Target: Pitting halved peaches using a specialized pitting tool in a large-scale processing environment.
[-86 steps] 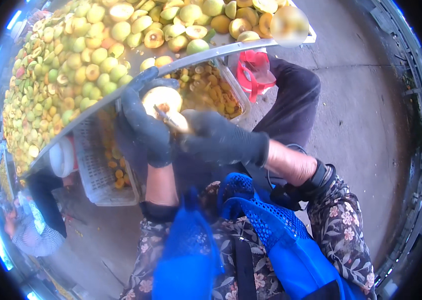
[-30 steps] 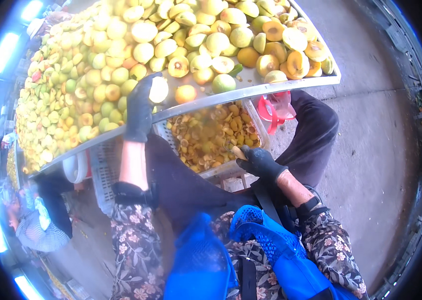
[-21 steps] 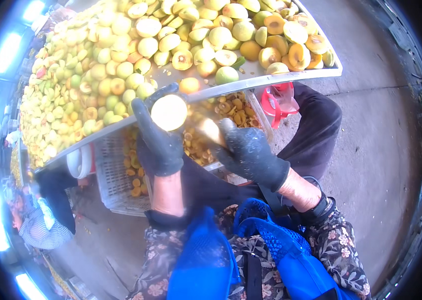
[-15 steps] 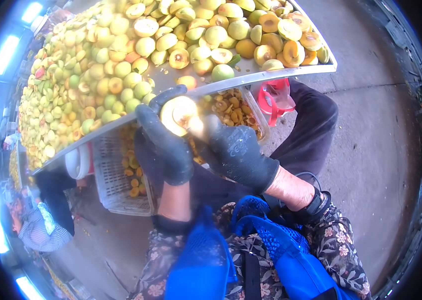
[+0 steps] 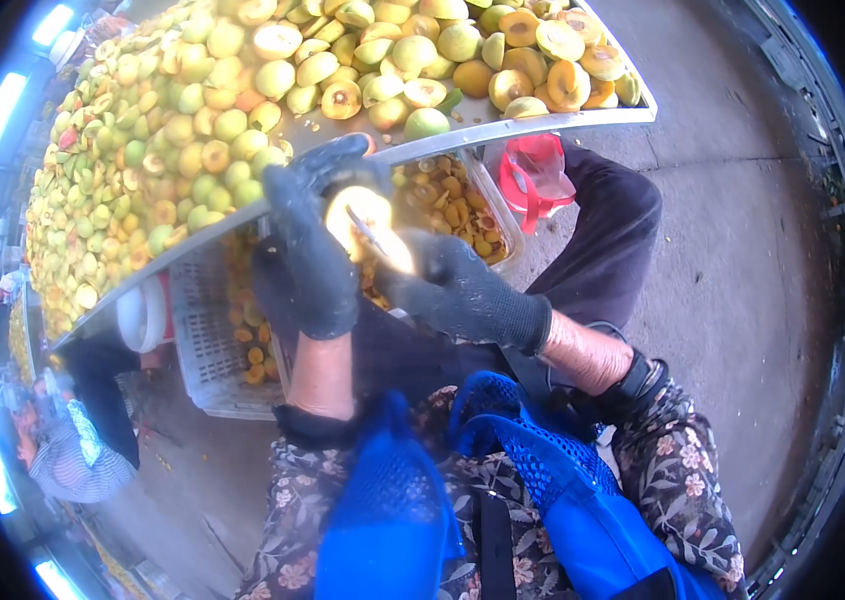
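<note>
In black gloves, my two hands meet just below the near edge of a metal-rimmed table (image 5: 503, 133). My left hand (image 5: 315, 235) is closed around a halved yellow peach (image 5: 351, 212), its cut side bright and overexposed. My right hand (image 5: 463, 285) grips a small narrow-bladed tool (image 5: 368, 235), whose blade lies against the cut face. Glare and blur hide the tool's exact shape, and its handle is mostly inside the glove. On the table lies a large heap of peaches (image 5: 183, 130), many cut in half with stones or hollows showing.
Under the table edge stand a clear tub of peach pieces (image 5: 503, 215) and a white slatted crate (image 5: 218, 350) with more halves. A red-and-clear bag (image 5: 537, 178) hangs near my right knee. At the left are a white bucket (image 5: 143, 315) and another person (image 5: 83, 460).
The view has shifted slightly, moving the table up and left in the picture. My right hand has turned, and the tool's blade now shows across the peach half.
</note>
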`<action>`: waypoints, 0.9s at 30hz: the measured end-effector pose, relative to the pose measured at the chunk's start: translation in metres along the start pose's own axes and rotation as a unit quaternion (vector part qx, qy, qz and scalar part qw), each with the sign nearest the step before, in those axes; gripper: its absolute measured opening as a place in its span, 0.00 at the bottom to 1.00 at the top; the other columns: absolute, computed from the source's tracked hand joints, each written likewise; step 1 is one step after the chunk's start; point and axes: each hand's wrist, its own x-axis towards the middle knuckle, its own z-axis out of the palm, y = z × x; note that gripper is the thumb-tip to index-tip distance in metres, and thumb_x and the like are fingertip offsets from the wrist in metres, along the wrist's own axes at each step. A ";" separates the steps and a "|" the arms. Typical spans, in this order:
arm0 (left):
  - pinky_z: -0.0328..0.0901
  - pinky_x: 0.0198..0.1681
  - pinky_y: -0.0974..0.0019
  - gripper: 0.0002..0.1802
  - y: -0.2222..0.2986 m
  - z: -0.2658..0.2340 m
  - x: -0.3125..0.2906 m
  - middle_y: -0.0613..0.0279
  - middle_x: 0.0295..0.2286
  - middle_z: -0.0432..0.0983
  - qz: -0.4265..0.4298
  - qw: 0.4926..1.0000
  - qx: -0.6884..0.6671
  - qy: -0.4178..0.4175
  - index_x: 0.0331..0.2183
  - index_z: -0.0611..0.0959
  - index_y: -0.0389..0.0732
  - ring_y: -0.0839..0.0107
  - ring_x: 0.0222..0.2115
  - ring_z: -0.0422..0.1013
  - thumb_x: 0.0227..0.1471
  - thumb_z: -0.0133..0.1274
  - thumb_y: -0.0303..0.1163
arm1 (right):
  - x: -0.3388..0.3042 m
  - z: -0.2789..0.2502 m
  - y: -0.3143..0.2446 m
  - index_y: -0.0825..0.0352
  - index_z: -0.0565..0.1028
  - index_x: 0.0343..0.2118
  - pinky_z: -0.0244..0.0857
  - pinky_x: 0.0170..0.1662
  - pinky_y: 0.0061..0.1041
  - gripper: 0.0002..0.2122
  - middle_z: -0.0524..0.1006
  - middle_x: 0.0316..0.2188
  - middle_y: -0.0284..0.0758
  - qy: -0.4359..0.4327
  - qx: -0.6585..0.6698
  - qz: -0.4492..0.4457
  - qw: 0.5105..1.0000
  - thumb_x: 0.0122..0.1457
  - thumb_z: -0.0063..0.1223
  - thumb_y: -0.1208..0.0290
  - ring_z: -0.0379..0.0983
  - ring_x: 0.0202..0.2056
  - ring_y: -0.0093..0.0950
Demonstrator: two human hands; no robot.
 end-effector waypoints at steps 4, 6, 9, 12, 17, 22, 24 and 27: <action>0.68 0.31 0.73 0.43 -0.011 -0.025 0.013 0.57 0.24 0.77 -0.110 0.981 -0.038 -0.157 0.39 0.78 0.30 0.72 0.26 0.73 0.62 0.23 0.61 | -0.010 0.000 0.009 0.69 0.72 0.42 0.61 0.26 0.21 0.13 0.72 0.24 0.28 -0.050 0.125 0.014 0.991 0.56 0.53 0.69 0.65 0.25 0.17; 0.69 0.31 0.73 0.44 -0.014 -0.022 0.018 0.56 0.24 0.77 -0.139 0.975 -0.009 -0.175 0.40 0.78 0.29 0.71 0.25 0.74 0.61 0.23 0.62 | -0.008 -0.003 0.013 0.70 0.71 0.40 0.63 0.29 0.30 0.12 0.72 0.22 0.36 -0.005 -0.162 -0.086 0.983 0.54 0.53 0.70 0.68 0.25 0.25; 0.69 0.32 0.73 0.46 -0.006 0.000 0.011 0.54 0.24 0.78 -0.130 0.973 -0.181 -0.057 0.40 0.77 0.26 0.69 0.27 0.75 0.60 0.25 0.64 | -0.008 -0.004 -0.002 0.69 0.71 0.38 0.64 0.31 0.35 0.12 0.74 0.25 0.43 -0.010 -0.026 0.014 1.000 0.53 0.54 0.70 0.73 0.27 0.33; 0.69 0.36 0.69 0.44 -0.022 -0.032 -0.002 0.54 0.31 0.78 -0.108 0.980 -0.085 -0.140 0.42 0.77 0.29 0.69 0.32 0.74 0.60 0.26 0.64 | -0.009 -0.011 0.003 0.69 0.72 0.37 0.65 0.32 0.38 0.12 0.75 0.26 0.46 -0.055 0.048 0.012 0.997 0.52 0.54 0.70 0.75 0.29 0.38; 0.69 0.33 0.72 0.43 -0.017 -0.023 0.008 0.55 0.26 0.78 -0.066 0.987 -0.053 -0.134 0.36 0.80 0.30 0.71 0.25 0.73 0.62 0.23 0.60 | -0.004 -0.004 0.004 0.69 0.74 0.37 0.65 0.24 0.30 0.10 0.72 0.18 0.34 -0.071 0.003 0.006 0.997 0.54 0.55 0.69 0.72 0.20 0.27; 0.69 0.32 0.68 0.40 -0.026 -0.012 0.001 0.57 0.26 0.76 0.129 0.988 -0.031 -0.073 0.41 0.77 0.31 0.68 0.25 0.72 0.62 0.27 0.61 | 0.005 -0.002 0.006 0.69 0.74 0.34 0.52 0.12 0.18 0.07 0.69 0.15 0.27 -0.207 0.444 0.178 0.853 0.58 0.52 0.70 0.62 0.10 0.16; 0.69 0.32 0.69 0.39 -0.021 -0.009 0.002 0.57 0.27 0.76 -0.095 0.939 -0.329 -0.007 0.44 0.75 0.31 0.67 0.26 0.73 0.61 0.31 0.61 | 0.010 0.003 0.024 0.70 0.73 0.34 0.45 0.09 0.12 0.08 0.67 0.14 0.25 -0.281 0.650 0.186 0.682 0.60 0.50 0.69 0.58 0.09 0.12; 0.70 0.35 0.67 0.38 -0.044 -0.026 0.015 0.55 0.27 0.75 0.011 0.995 -0.097 0.014 0.45 0.74 0.30 0.66 0.26 0.72 0.61 0.31 0.60 | 0.012 -0.014 0.042 0.69 0.74 0.37 0.59 0.18 0.20 0.10 0.69 0.17 0.27 -0.183 0.474 0.162 0.846 0.60 0.50 0.67 0.68 0.16 0.20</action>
